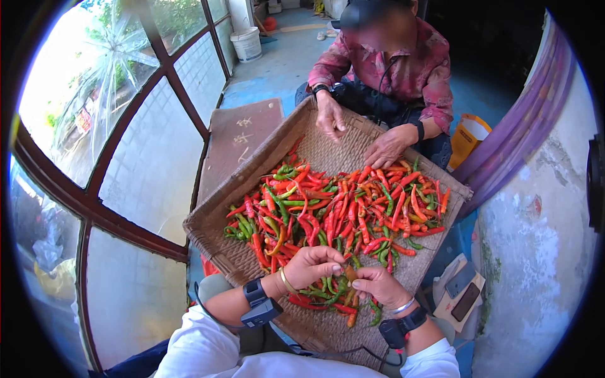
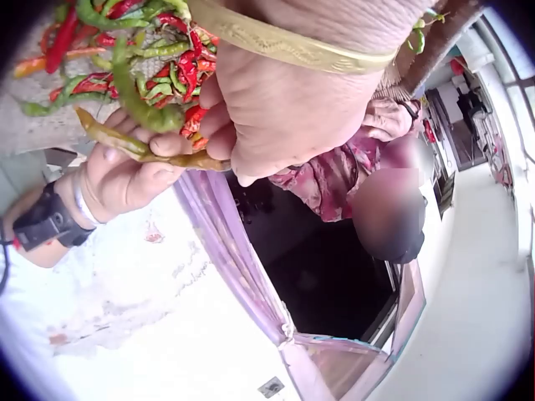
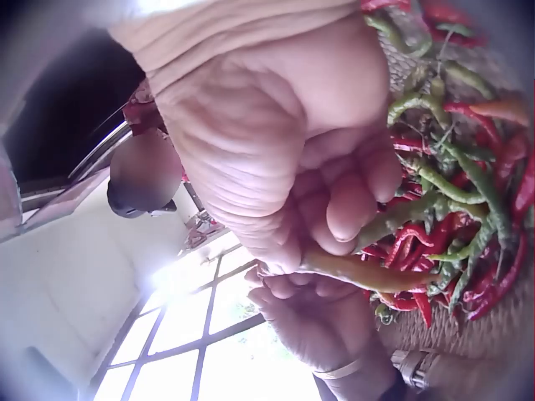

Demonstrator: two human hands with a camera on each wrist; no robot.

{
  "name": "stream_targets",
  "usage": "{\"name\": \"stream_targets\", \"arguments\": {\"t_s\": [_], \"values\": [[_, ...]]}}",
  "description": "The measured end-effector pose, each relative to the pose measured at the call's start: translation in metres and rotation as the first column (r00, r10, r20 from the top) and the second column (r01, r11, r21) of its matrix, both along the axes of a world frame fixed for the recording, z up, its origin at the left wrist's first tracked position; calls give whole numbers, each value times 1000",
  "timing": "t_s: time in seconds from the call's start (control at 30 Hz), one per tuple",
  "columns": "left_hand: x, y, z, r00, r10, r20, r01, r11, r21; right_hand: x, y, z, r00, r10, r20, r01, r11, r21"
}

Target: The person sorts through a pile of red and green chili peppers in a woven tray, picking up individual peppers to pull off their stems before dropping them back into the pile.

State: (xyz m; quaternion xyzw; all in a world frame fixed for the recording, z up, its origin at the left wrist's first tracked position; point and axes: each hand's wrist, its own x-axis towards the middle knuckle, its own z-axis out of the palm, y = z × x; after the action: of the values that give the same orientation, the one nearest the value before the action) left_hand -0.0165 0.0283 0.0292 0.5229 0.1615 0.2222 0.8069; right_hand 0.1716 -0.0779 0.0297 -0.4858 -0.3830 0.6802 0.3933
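Observation:
A yellow-brown chili pepper (image 1: 349, 273) (image 2: 117, 140) (image 3: 359, 271) is held between both hands above the near part of the pile. My left hand (image 1: 310, 267) (image 2: 292, 109) pinches one end of it between thumb and fingers. From the other side, my right hand (image 1: 380, 287) (image 3: 267, 142) pinches the pepper too, fingers curled. Red, green and orange peppers (image 1: 334, 214) lie heaped beneath in a large woven tray (image 1: 220, 249).
Across the tray sits a person in a patterned shirt (image 1: 435, 63), both hands over its far side. Framed windows (image 1: 138, 183) stand at left. Two phones (image 1: 465, 301) lie at right, near a purple curtain (image 1: 523, 126). A white bucket (image 1: 246, 45) is behind.

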Motion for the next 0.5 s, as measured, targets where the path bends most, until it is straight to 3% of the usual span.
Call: {"name": "stream_targets", "arguments": {"t_s": [0.03, 0.1, 0.17, 0.27, 0.37, 0.43, 0.5], "values": [[0, -1, -1, 1000, 3, 0, -3, 1000, -2, 2, 0, -1, 1000, -8, -28, 8, 1000, 0], [2, -2, -3, 995, 53, -84, -38, 984, 175, 3, 1, 0, 998, -13, -54, 13, 1000, -3], [2, -5, 1, 996, 22, -92, -14, 996, 89, 4, 2, 3, 997, 3, 74, -5, 999, 32], [2, -8, 2, 992, -36, -121, 42, 998, 48, -6, 2, 4, 998, 51, 27, -51, 999, 10], [5, -10, -4, 992, -60, -107, 77, 983, 166, -13, 0, -5, 997, 73, 18, -73, 997, -7], [6, -10, -1, 985, -6, -172, 70, 928, 367, -10, 0, -4, 994, 91, 58, -91, 996, -3], [6, -8, -4, 979, -37, -200, 106, 932, 347, -4, 0, 2, 999, 36, 39, -36, 999, 3]]}}
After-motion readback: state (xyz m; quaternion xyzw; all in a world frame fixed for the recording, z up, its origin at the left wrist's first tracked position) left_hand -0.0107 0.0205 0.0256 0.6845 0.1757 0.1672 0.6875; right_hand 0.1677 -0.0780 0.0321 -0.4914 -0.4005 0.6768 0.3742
